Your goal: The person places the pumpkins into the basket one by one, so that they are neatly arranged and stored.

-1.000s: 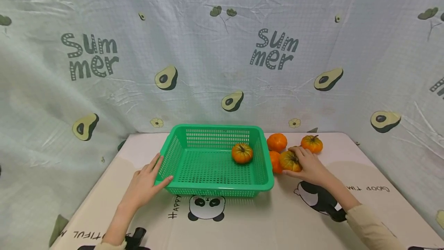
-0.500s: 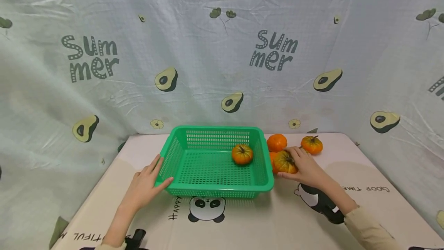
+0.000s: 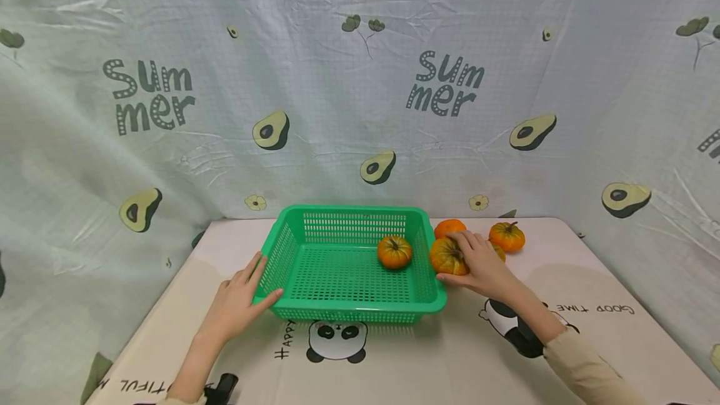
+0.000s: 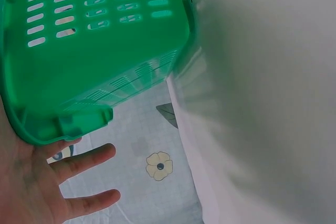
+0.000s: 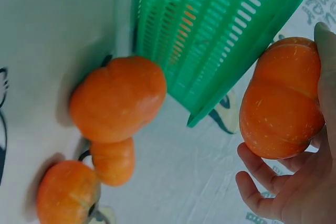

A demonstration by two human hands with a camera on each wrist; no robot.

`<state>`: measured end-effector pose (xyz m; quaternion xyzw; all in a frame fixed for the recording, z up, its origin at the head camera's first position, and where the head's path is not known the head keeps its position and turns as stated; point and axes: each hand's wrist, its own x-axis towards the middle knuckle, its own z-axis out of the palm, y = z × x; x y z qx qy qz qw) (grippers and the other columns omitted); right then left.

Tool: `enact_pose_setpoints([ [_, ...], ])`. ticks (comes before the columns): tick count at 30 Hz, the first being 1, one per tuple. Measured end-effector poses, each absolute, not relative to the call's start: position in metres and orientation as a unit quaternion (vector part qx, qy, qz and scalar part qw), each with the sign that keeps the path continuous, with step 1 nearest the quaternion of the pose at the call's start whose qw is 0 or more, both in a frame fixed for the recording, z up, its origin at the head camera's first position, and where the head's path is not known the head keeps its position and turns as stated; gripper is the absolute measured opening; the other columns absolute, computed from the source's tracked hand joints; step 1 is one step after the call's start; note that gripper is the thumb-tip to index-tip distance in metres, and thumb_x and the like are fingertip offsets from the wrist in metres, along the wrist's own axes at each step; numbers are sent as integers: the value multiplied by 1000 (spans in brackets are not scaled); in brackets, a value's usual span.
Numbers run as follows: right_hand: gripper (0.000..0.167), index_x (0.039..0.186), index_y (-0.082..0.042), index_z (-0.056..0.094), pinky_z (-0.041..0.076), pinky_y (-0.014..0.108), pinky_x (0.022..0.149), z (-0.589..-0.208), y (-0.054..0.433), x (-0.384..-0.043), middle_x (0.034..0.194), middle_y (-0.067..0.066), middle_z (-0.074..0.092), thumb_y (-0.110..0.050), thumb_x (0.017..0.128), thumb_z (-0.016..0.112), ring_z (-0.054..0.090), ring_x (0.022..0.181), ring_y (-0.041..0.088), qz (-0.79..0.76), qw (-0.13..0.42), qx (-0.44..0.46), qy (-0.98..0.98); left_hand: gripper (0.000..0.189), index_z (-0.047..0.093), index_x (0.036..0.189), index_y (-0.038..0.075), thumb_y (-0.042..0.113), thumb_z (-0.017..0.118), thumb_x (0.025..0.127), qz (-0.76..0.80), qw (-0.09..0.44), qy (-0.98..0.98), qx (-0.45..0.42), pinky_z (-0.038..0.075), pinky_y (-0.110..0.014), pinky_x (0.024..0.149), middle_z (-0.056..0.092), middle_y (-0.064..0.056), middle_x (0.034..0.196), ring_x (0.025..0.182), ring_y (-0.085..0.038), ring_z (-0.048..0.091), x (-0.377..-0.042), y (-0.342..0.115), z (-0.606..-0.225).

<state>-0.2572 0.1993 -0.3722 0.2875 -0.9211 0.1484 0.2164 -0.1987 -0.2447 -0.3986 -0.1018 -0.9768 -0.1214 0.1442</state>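
My right hand [image 3: 484, 267] grips a small orange pumpkin [image 3: 447, 257] with green-yellow streaks, beside the right rim of a green plastic basket [image 3: 351, 306]. In the right wrist view this pumpkin is off the table, its smooth orange underside showing, with fingers and thumb around it. Another pumpkin [image 3: 394, 252] sits inside the basket, towards its right side. My left hand [image 3: 233, 305] rests at the basket's left rim, fingers spread. In the left wrist view two straight fingers [image 4: 86, 161] extend past the rim.
Three more pumpkins lie right of the basket: one by its back corner [image 3: 449, 227], one further right [image 3: 507, 237], and one partly hidden behind my right hand [image 3: 498, 253]. A printed white cloth [image 3: 394, 367] covers the table; a patterned curtain [image 3: 315, 80] hangs behind.
My right hand has moved left with its pumpkin, from above the others to the basket's right rim. The left hand and the basket have stayed in place.
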Motion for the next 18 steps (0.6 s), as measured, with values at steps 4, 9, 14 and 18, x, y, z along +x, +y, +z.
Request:
enact_pose_setpoints([
  [4,73,124,-5,43,37,50,86,-371,191,-257,118,14,50,-47,71,69,47,104,32,156,207,293,-921,78,26,140,3,54,46,85,-122,145,-977,-101,37,-56,85,24,-17,146,118,-38,43,-198,-245,-400],
  [9,74,126,-4,43,37,51,86,-369,185,-257,120,13,49,-48,72,67,46,107,32,159,197,296,-921,78,26,140,3,54,46,85,-119,147,-977,-102,37,-56,84,25,-17,146,118,-38,43,-198,-245,-400],
  [14,73,126,-6,44,37,53,88,-368,181,-257,120,13,49,-48,72,67,46,109,31,159,199,304,-918,77,27,140,2,54,46,85,-118,146,-977,-102,37,-56,84,25,-17,146,117,-39,44,-198,-245,-399],
  [18,71,127,-8,44,37,53,87,-368,177,-258,121,11,49,-48,73,66,46,109,30,155,199,316,-915,78,27,140,2,54,46,85,-115,148,-977,-104,37,-56,84,26,-18,145,117,-39,43,-198,-245,-398],
])
